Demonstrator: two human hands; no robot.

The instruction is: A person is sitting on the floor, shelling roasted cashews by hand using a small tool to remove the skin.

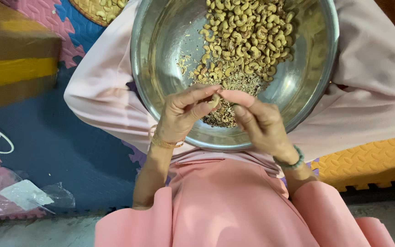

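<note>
Both hands meet over the metal bowl [170, 36] on the lap. The left hand [184, 114] and right hand [259, 121] pinch one cashew [215, 100] together above the nuts [248, 36].

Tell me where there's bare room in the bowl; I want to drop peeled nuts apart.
The bowl is bare along its left wall, beside the cashews. The right side is crowded with nuts, and the near middle holds husk bits under both hands.
</note>
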